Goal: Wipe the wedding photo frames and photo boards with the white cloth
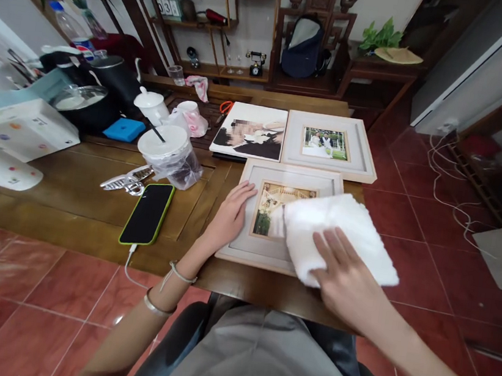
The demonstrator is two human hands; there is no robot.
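A light wooden picture frame [229, 244] lies flat at the table's front edge, with a colour photo [269, 209] inside its pale mat. My left hand [228, 219] grips the frame's left side, fingers together over the border. Over the frame's right part is a folded white towel [356, 233], pressed under my right hand [344, 274]. The fingers of that hand are bent onto the cloth and slightly blurred. The towel hides the photo's right part and the frame's lower right corner, and it reaches past the table edge.
Behind lie a second framed photo [361, 153] and a white-bordered print [251, 114]. To the left are a charging phone [148, 214], a silver hair clip [127, 179], a lidded cup in plastic [168, 146], a blue box [124, 129] and a dark pot [89, 111].
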